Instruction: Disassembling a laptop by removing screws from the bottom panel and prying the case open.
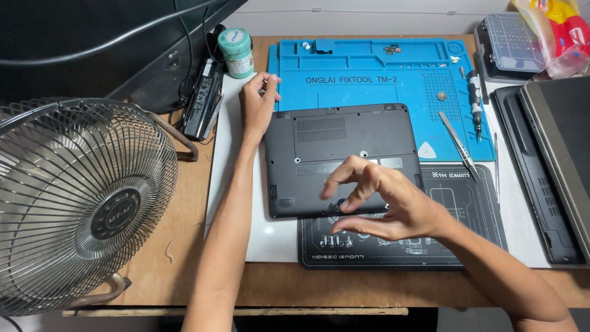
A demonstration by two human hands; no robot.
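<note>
Matt black plastic laptop base (341, 154), smooth blue rubbery mat (369, 74), shiny metal wire fan grille (80, 197), bare wooden desk (184, 233)

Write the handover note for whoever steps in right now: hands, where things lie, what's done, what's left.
Left hand: open, resting at the far left corner of the laptop.
Right hand: fingers curled over the laptop's near edge, holding nothing visible.
Laptop lies bottom up across the blue mat and black mat. Tweezers and screwdriver lie to its right.
Done: laptop flipped over.
Left: bottom cover still on.
</note>
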